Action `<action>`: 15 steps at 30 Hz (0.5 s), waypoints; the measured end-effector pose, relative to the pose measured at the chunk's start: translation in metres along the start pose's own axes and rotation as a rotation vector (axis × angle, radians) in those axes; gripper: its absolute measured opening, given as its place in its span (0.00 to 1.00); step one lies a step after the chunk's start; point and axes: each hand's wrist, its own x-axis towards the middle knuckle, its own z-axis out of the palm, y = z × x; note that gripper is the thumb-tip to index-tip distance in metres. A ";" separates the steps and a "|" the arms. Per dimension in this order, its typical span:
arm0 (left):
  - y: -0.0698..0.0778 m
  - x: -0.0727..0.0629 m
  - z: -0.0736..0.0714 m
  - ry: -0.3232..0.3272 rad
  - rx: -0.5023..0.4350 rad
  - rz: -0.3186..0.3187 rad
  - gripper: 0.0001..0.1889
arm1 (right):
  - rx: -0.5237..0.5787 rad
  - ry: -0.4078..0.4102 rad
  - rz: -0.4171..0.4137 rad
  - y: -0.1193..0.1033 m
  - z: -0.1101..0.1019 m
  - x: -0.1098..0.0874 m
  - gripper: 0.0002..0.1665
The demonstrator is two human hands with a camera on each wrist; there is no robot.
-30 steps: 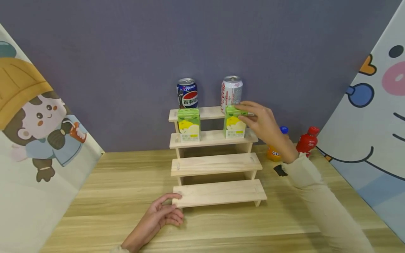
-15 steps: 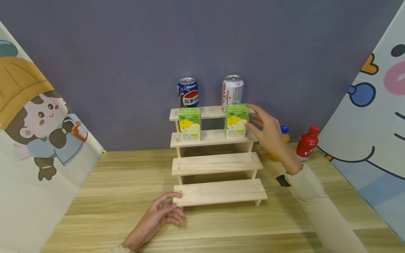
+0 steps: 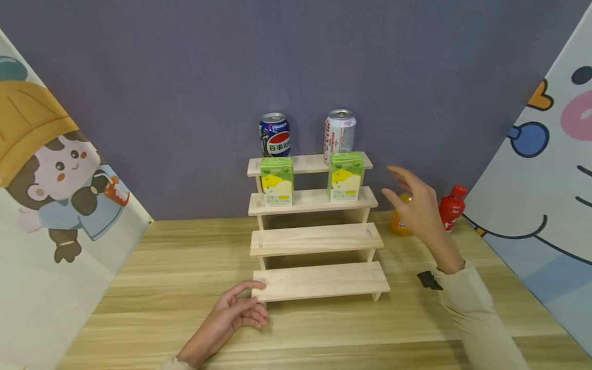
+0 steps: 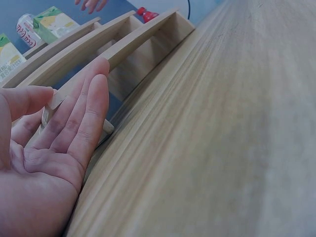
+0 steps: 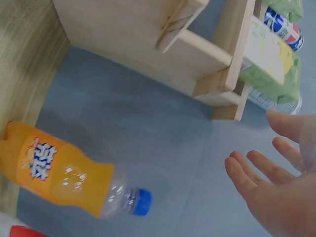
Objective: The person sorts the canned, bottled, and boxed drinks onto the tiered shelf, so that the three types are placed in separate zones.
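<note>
My left hand (image 3: 233, 312) holds the left front corner of the wooden stepped shelf (image 3: 319, 281), index finger on top of the lowest board and thumb at its front edge. My right hand (image 3: 418, 208) hangs in the air to the right of the shelf, fingers spread and nothing in them. Two green juice boxes, the left one (image 3: 277, 182) and the right one (image 3: 346, 177), stand upright on the second step from the top. Behind them on the top step are a blue Pepsi can (image 3: 275, 136) and a white Coca-Cola can (image 3: 339, 134).
An orange soda bottle (image 5: 64, 170) with a blue cap stands right of the shelf, partly hidden by my right hand in the head view. Beside it is a red bottle (image 3: 451, 206). A small black object (image 3: 429, 280) lies near my right sleeve. A grey wall rises behind.
My right hand has let go of the right juice box and moved off to the right. The box stays on its step. My left hand has kept its place.
</note>
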 end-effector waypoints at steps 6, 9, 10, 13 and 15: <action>-0.001 0.002 -0.001 0.001 0.002 0.004 0.20 | -0.065 0.049 0.045 0.019 -0.003 -0.008 0.32; -0.001 0.002 -0.001 -0.004 0.005 0.005 0.20 | -0.091 0.065 0.077 0.027 -0.005 -0.014 0.31; -0.001 0.002 -0.001 -0.001 0.004 -0.004 0.20 | -0.098 0.067 0.085 0.030 -0.005 -0.016 0.31; 0.000 0.001 0.000 0.005 0.012 -0.029 0.20 | -0.114 0.074 0.105 0.039 -0.007 -0.020 0.31; 0.002 0.000 0.000 0.018 0.020 -0.052 0.20 | -0.118 0.070 0.108 0.045 -0.008 -0.022 0.31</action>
